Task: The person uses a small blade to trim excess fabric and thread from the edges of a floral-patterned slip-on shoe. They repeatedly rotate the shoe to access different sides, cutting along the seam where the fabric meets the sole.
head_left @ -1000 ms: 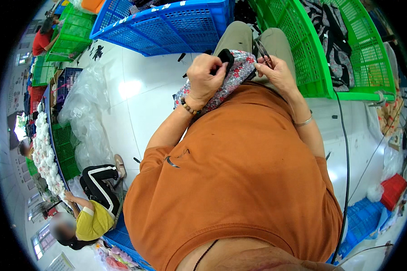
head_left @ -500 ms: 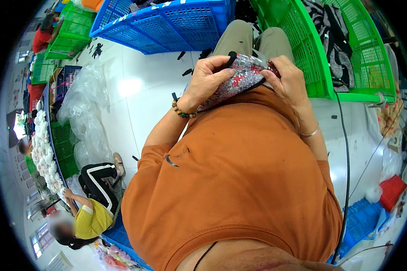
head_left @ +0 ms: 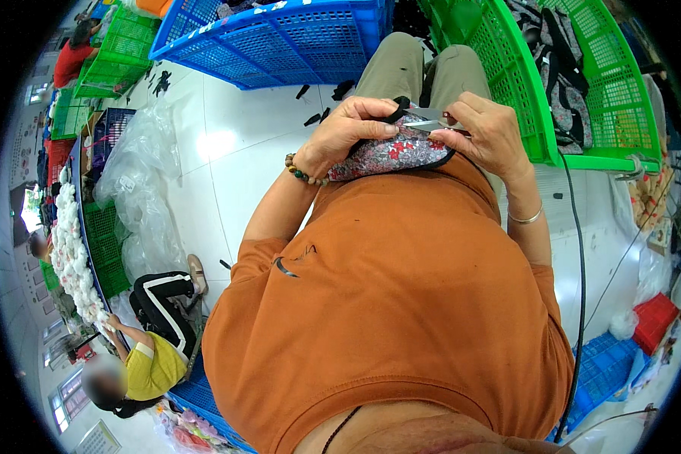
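I sit in an orange shirt, looking down at my lap. My left hand (head_left: 349, 130) grips the black-edged rim of a floral fabric piece (head_left: 392, 153), red and grey in pattern, lying against my belly. My right hand (head_left: 486, 130) pinches small metal snips (head_left: 425, 119) whose blades sit at the fabric's top edge, between the two hands. A bead bracelet is on my left wrist and a thin bangle on my right.
A blue crate (head_left: 280, 41) stands ahead left, a green crate (head_left: 560, 83) with dark fabric ahead right. Black scraps (head_left: 318, 106) dot the white floor. Clear plastic bags (head_left: 140, 189) lie left. A person in yellow (head_left: 147, 356) sits lower left. A black cable (head_left: 579, 287) runs down the right.
Both hands and the floral piece have shifted toward the middle of my lap. The right hand now holds the snips at the fabric's edge.
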A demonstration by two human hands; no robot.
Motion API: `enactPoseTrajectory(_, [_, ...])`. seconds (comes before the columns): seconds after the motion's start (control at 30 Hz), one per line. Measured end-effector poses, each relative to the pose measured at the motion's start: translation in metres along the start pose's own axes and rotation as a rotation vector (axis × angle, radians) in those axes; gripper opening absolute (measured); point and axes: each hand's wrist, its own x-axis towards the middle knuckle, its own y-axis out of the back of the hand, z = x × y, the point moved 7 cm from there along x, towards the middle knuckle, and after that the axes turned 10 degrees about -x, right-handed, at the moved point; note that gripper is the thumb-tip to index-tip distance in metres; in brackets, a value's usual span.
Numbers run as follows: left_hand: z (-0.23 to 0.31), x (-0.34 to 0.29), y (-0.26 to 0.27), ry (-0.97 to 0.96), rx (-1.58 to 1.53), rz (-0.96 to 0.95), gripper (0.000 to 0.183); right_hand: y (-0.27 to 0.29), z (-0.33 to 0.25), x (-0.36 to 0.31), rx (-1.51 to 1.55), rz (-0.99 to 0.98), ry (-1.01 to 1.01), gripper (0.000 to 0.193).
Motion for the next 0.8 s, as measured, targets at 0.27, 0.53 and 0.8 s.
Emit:
enactPoseTrajectory(0.27, [-0.006,0.002,0.005,0.023,-0.068,-0.018,0.023,0.001,0.0,-0.003,0.015,-0.025,-0.002,0.037])
enactPoseTrajectory(0.53, [-0.004,0.0,0.003,0.019,-0.067,-0.032,0.024,-0.004,0.011,-0.011,0.177,0.007,-0.153,0.03])
enactPoseTrajectory(0.8, [-0.007,0.003,0.002,0.022,0.028,-0.027,0.024,0.001,0.0,-0.007,0.021,-0.032,-0.02,0.033])
